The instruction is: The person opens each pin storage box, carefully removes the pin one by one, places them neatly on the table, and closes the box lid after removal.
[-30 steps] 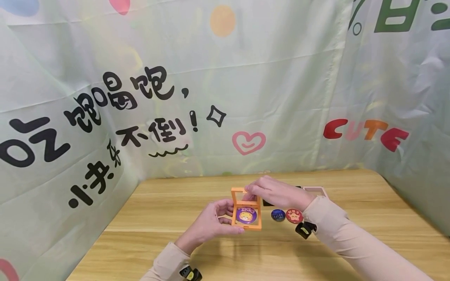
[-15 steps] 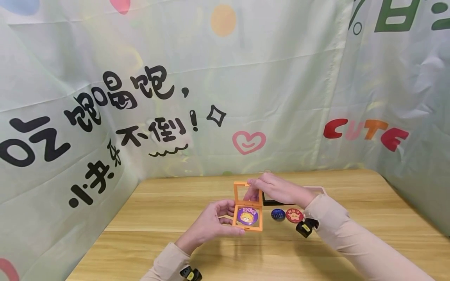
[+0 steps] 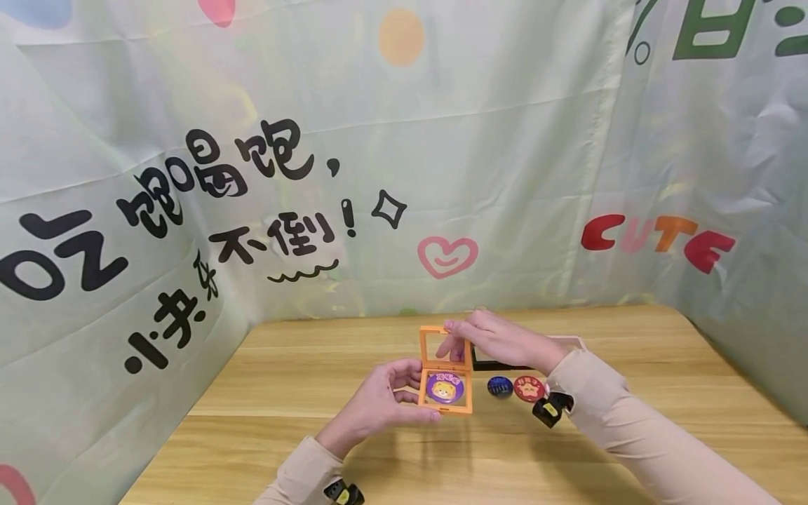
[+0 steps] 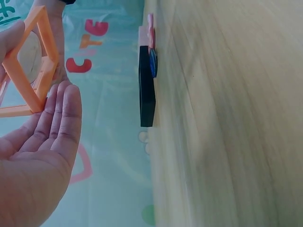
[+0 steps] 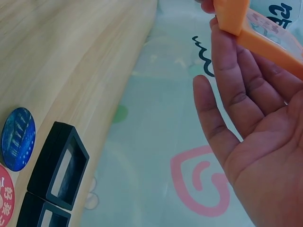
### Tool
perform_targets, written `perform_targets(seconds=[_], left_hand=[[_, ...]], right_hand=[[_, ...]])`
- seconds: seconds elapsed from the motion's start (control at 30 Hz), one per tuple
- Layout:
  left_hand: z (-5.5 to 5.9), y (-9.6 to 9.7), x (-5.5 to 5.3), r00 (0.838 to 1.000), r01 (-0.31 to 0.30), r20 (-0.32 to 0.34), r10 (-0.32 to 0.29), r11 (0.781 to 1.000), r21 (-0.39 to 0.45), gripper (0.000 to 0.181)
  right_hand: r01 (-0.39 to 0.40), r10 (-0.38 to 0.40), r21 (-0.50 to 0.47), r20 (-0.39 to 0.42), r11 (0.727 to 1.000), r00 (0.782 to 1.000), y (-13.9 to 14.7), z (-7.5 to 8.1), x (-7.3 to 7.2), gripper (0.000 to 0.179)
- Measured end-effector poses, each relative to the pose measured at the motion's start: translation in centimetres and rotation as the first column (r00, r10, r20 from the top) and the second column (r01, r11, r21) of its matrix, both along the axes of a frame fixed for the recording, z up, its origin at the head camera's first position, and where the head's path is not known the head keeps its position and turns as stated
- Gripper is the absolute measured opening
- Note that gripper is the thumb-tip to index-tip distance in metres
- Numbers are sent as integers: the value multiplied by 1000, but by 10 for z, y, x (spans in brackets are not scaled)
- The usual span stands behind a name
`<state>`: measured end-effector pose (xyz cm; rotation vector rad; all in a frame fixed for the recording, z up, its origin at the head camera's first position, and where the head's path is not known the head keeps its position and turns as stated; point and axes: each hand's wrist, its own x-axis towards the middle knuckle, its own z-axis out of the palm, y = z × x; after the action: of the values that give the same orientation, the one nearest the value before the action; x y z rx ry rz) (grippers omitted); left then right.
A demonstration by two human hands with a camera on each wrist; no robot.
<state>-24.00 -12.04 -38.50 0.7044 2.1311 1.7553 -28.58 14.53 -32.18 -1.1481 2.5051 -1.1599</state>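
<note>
An orange hinged display frame is held raised off the table in the head view, with its lid standing up. In its lower half sits a round purple badge with a cartoon bear on it. My left hand grips that lower half by its left side, thumb along the front edge. At the upper right, my right hand pinches the lid, and some fingers show through its clear window. Both wrist views catch only part of the orange frame; fingers reach behind it in each.
A blue badge and a red badge lie on the wooden table, right of the held frame. Behind them are black frames and a pink frame, partly hidden by my right hand. Printed cloth hangs behind the table.
The lid has tilted further up and back, with my right hand rising slightly along with it. My left hand keeps its grip; over the last half second almost nothing moves.
</note>
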Motion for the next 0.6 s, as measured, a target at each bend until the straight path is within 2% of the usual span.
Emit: perform_targets(seconds=[0.13,0.33,0.6], left_hand=[[0,-1,-1,1000,-19,-5,19,1000,7,56],[-2,-3,-2,999,-50,-15,50,999,2,57],[-2,-7,-4,995,-102,-25,101,994,-26,60]], right_hand=[[36,-36,38,11,999,999,2,0,0,56],[26,-25,-6,30,1000,999,10,-2,-4,49],[92,-95,-52,-55,994,994,22,4,0,28]])
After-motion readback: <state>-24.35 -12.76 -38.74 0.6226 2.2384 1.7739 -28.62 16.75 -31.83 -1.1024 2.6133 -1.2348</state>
